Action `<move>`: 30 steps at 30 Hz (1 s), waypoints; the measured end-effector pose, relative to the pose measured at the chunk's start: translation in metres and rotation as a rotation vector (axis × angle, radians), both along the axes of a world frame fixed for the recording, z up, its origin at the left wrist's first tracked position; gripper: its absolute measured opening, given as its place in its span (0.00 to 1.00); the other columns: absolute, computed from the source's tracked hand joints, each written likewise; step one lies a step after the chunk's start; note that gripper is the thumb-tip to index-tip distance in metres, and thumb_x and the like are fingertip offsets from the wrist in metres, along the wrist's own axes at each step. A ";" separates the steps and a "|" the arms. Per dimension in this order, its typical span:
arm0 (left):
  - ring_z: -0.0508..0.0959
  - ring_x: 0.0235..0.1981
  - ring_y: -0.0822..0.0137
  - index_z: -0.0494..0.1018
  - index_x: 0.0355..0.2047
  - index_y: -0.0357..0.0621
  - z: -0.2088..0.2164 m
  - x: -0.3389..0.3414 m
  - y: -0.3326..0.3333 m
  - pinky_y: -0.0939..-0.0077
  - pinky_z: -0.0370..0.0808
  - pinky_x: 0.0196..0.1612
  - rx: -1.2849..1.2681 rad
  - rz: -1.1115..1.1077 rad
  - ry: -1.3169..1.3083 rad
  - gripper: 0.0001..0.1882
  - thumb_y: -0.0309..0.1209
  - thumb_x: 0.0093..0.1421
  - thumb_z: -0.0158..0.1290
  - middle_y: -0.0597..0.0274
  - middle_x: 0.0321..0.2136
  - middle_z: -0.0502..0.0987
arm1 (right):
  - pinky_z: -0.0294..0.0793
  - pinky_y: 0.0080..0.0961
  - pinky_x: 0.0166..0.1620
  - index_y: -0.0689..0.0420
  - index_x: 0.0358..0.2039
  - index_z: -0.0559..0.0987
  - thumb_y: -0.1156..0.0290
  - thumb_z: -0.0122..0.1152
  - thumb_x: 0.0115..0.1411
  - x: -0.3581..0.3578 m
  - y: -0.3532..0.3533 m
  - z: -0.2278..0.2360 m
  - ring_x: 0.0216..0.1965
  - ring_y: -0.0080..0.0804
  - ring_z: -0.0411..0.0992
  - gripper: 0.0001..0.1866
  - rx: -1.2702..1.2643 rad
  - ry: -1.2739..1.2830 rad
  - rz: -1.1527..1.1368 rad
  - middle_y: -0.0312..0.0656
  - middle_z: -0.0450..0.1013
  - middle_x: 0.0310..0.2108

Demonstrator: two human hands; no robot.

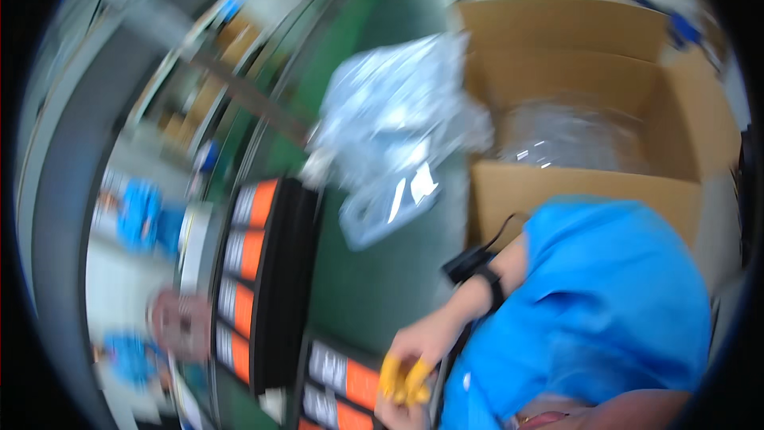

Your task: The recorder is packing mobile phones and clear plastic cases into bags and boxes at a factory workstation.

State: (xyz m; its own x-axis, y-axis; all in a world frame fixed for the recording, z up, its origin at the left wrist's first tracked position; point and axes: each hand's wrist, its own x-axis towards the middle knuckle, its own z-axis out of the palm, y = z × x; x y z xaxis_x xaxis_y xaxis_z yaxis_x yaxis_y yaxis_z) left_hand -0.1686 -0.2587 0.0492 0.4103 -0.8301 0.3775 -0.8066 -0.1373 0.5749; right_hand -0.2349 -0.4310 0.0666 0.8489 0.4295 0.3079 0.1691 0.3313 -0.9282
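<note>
Near the lower edge, my right hand (423, 340) reaches in from the right, below a black wristband. Yellow coverings (391, 378) show on its fingers. These fingers are bent and pressed together against my left hand (398, 414), which shows only in part at the bottom edge. Blur hides whether anything small lies between the two. Just left of them stand black boxes (341, 374) with orange and white labels. A longer row of similar black boxes (274, 287) is further left on the green conveyor belt (350, 287).
Clear plastic bags (398, 111) lie heaped on the belt ahead. To the right stands an open cardboard box (585, 199) with clear plastic inside. Across the belt are a reddish-brown stool (179, 325) and people in blue (139, 215). Shelves (203, 95) hold cartons at the far left.
</note>
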 end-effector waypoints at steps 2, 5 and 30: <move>0.72 0.27 0.52 0.67 0.33 0.34 0.001 -0.003 0.007 0.69 0.69 0.31 0.002 -0.008 0.055 0.13 0.27 0.46 0.49 0.50 0.26 0.71 | 0.70 0.16 0.32 0.61 0.43 0.67 0.72 0.51 0.53 -0.001 -0.008 -0.010 0.34 0.24 0.70 0.16 0.076 0.055 0.095 0.39 0.70 0.36; 0.71 0.25 0.52 0.68 0.28 0.36 0.009 -0.006 0.013 0.67 0.67 0.28 -0.057 -0.005 0.190 0.08 0.24 0.45 0.49 0.50 0.23 0.70 | 0.70 0.15 0.32 0.61 0.42 0.68 0.73 0.49 0.54 0.007 -0.003 0.001 0.34 0.25 0.70 0.14 -0.056 0.248 0.194 0.40 0.70 0.36; 0.69 0.30 0.52 0.65 0.30 0.34 -0.049 0.074 0.195 0.62 0.65 0.33 0.676 1.298 -0.394 0.19 0.41 0.53 0.45 0.46 0.27 0.69 | 0.66 0.29 0.31 0.56 0.26 0.72 0.61 0.61 0.43 0.010 -0.114 -0.007 0.28 0.38 0.66 0.14 -1.135 -0.221 -1.496 0.41 0.67 0.22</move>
State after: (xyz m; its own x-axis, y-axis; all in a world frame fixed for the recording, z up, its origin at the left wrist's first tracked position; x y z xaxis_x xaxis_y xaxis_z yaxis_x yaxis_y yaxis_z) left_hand -0.0944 -0.0642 0.0007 0.9388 -0.0405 0.3421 -0.0053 -0.9946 -0.1032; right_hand -0.2251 -0.5453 0.0595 0.6551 -0.4739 0.5885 -0.1701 -0.8513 -0.4963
